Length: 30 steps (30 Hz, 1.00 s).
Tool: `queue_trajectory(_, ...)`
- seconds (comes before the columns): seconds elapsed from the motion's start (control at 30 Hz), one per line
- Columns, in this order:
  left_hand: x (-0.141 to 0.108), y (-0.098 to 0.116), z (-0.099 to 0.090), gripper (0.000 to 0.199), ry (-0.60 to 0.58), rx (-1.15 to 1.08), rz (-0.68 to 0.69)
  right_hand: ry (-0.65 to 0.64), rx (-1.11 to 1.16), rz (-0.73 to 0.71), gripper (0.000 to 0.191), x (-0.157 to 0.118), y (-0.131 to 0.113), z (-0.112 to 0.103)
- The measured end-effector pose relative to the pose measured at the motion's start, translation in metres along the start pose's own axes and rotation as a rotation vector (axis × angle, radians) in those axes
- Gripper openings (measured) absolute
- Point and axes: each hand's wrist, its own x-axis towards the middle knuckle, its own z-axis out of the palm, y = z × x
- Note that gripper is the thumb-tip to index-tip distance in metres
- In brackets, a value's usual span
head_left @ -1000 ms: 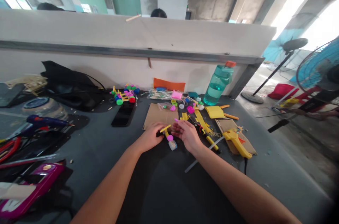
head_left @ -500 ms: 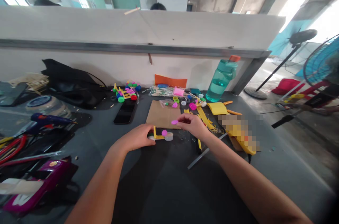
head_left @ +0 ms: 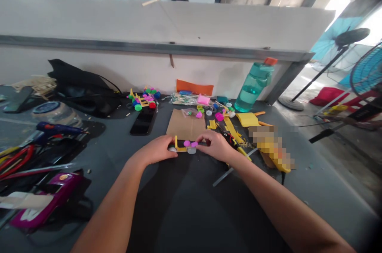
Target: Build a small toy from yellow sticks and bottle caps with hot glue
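Low over the table (head_left: 167, 213), the left hand (head_left: 159, 150) has its grip closed on a small yellow assembly (head_left: 181, 149); the right hand (head_left: 213, 143) pinches a pink piece (head_left: 194, 144) beside the assembly's far end. Beyond lies a cardboard sheet (head_left: 186, 123), then an orange strip (head_left: 195, 87) near the wall (head_left: 134, 65).

1. left forearm (head_left: 110, 201): bare, angled inward from the lower edge of the view.
2. left grip (head_left: 156, 150): back upward; fingers extended forward and closed in a pinch, thumb nearest the body.
3. right forearm (head_left: 277, 201): bare, angled inward from the lower right.
4. right grip (head_left: 216, 145): fingers bent, closed in a fingertip pinch, facing the left grip.
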Motion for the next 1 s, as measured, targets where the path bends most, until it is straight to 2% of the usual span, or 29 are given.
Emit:
queue_trajectory(0.2, 0.0009, -0.0002, 0.0008, 0.024, -0.001, 0.034, 0.022, 0.008, 0.023, -0.009, 0.005, -0.0008, -0.0023, 0.0024)
queue_trajectory(0.4, 0.0007, 0.0021, 0.0003, 0.026, -0.028, 0.045, -0.002, -0.016, -0.057, -0.069, 0.007, -0.0017, -0.0017, 0.0057)
queue_trajectory(1.0, 0.0018, 0.0013, -0.0025, 0.032, -0.081, 0.075, -0.007, -0.044, -0.145, -0.029, 0.01, -0.003, 0.0036, 0.0104)
